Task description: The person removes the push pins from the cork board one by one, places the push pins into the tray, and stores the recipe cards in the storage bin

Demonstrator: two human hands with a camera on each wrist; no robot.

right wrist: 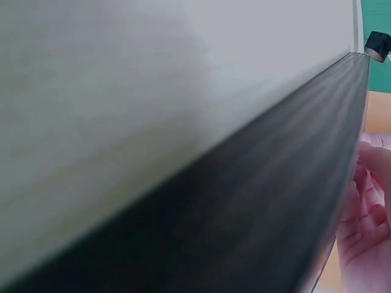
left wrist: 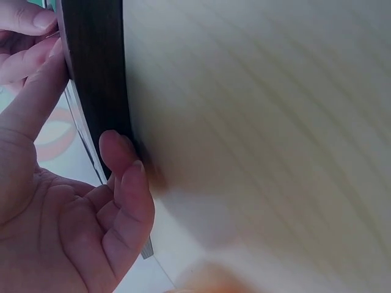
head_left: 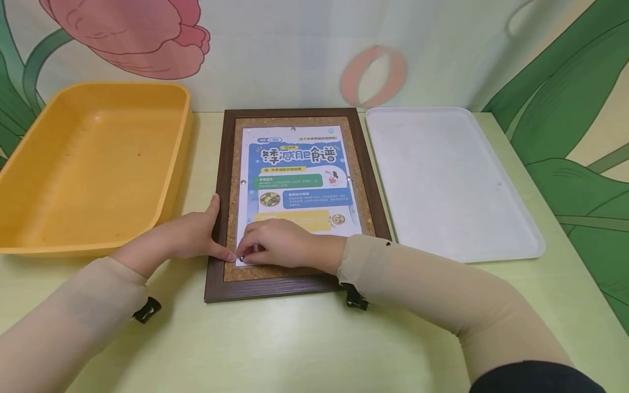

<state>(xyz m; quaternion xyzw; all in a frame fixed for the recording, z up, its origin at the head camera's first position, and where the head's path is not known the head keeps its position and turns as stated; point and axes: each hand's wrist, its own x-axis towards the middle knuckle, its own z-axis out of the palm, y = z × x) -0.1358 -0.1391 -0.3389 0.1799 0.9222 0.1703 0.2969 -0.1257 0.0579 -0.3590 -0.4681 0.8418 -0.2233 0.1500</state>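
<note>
A dark wooden-framed corkboard (head_left: 295, 285) lies flat on the table with a printed Chinese-text poster (head_left: 300, 188) on it. My left hand (head_left: 194, 232) holds the board's left edge near the lower corner. Its thumb lies over the frame onto the cork, while in the left wrist view its fingers (left wrist: 131, 189) bend against the outer side. My right hand (head_left: 280, 243) reaches across the poster's lower part and pinches a small silvery pushpin (head_left: 241, 258) at the poster's bottom left corner. Similar pins (head_left: 293, 129) show at the poster's top and both sides. The poster's lower right is hidden under my right hand.
A deep yellow bin (head_left: 98, 164) stands to the left, close to my left forearm. On the board's right lies a shallow white tray (head_left: 452, 180). Behind the pale green table (head_left: 275, 349) rises a wall or curtain (head_left: 275, 54) with flower drawings.
</note>
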